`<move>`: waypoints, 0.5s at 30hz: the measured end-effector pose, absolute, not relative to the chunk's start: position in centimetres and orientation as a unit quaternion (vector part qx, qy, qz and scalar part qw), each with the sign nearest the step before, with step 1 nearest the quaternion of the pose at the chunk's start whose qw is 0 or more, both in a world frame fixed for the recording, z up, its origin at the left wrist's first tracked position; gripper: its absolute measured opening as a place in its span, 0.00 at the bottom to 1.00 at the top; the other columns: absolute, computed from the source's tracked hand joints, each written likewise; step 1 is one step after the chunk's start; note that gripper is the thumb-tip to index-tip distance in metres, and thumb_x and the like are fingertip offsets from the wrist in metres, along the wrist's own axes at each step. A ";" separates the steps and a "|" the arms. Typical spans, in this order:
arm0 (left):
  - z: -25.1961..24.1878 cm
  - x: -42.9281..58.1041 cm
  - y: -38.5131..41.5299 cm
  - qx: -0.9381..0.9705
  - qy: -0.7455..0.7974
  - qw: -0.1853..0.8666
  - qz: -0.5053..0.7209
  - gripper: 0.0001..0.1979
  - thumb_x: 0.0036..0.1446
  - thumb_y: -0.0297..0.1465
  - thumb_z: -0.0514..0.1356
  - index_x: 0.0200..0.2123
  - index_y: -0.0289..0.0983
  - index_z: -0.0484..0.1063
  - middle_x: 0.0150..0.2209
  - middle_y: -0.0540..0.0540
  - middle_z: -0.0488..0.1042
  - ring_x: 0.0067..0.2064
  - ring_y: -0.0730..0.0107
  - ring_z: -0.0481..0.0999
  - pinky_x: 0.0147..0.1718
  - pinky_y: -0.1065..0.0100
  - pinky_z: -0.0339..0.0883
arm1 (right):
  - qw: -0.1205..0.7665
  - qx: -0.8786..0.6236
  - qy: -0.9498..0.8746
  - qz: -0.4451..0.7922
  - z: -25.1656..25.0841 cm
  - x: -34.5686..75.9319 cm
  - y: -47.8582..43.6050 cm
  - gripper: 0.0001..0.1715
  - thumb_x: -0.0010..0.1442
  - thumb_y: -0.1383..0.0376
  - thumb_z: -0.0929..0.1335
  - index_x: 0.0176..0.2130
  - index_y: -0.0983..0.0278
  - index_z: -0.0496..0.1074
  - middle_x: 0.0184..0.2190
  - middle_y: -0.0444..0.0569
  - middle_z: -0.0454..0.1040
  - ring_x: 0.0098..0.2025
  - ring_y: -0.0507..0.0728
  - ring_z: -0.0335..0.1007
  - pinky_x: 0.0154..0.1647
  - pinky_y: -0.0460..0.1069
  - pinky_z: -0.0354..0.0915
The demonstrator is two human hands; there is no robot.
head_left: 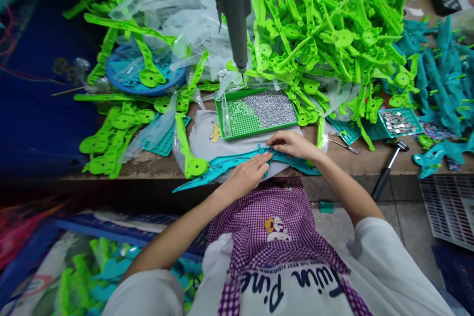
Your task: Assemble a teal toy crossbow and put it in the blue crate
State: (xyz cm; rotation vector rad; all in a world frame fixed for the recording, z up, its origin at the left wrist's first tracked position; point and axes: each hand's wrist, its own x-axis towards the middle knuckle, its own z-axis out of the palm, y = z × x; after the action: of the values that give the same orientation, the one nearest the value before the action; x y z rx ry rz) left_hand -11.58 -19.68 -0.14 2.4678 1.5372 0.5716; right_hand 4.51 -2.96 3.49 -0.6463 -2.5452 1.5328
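Note:
A long teal plastic part (222,164) lies across a grey cloth at the bench's front edge. My left hand (246,176) rests flat on its middle, fingers stretched out and pressing it down. My right hand (292,144) sits just beyond, its fingertips pinched together at a spot on the teal part, on something too small to make out. Right behind both hands stands a green tray (222,123) full of small silver screws. A grey powered screwdriver (234,10) hangs over the tray, tip down.
A big heap of bright green plastic parts (326,34) covers the back of the bench. Teal parts (440,74) pile at the right, by a small tray of silver discs (398,122) and a hammer (388,168). A blue dish (122,76) sits at left.

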 end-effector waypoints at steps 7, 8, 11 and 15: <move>0.2 -11.8 -19.6 0.789 0.553 0.118 0.241 0.09 0.65 0.26 0.51 0.37 0.37 0.70 0.66 0.35 0.62 0.67 0.51 0.62 0.59 0.48 0.67 | 0.088 -0.210 -0.851 0.474 3.8 5.4 -4.0 0.10 0.64 0.63 0.66 0.41 0.64 0.76 0.39 0.50 0.78 0.41 0.54 0.72 0.45 0.50 0.66; 0.4 -11.9 -19.4 0.786 0.553 0.127 0.247 0.08 0.65 0.26 0.51 0.35 0.37 0.70 0.67 0.36 0.59 0.69 0.50 0.57 0.61 0.46 0.64 | 0.086 -0.207 -0.846 0.484 3.8 5.4 -4.1 0.10 0.64 0.62 0.66 0.40 0.64 0.75 0.38 0.50 0.78 0.41 0.54 0.72 0.45 0.50 0.66; 1.0 -12.4 -18.8 0.793 0.537 0.171 0.233 0.09 0.65 0.27 0.51 0.33 0.38 0.68 0.68 0.39 0.58 0.72 0.49 0.46 0.65 0.38 0.51 | 0.084 -0.212 -0.818 0.528 3.6 5.4 -4.2 0.10 0.64 0.61 0.66 0.39 0.64 0.74 0.36 0.48 0.77 0.39 0.54 0.72 0.43 0.50 0.66; 1.3 -12.7 -18.4 0.787 0.535 0.220 0.213 0.11 0.65 0.28 0.50 0.32 0.39 0.68 0.61 0.41 0.70 0.72 0.48 0.47 0.64 0.32 0.42 | 0.112 -0.262 -0.772 0.568 3.2 5.0 -4.4 0.10 0.61 0.60 0.68 0.40 0.65 0.70 0.31 0.45 0.74 0.32 0.52 0.69 0.35 0.47 0.64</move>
State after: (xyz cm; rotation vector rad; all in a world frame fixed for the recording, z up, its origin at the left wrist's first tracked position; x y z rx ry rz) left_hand -12.68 -18.35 1.30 2.1772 1.4801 0.5878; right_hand 5.01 -4.37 3.17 -0.7679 -2.2660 1.6688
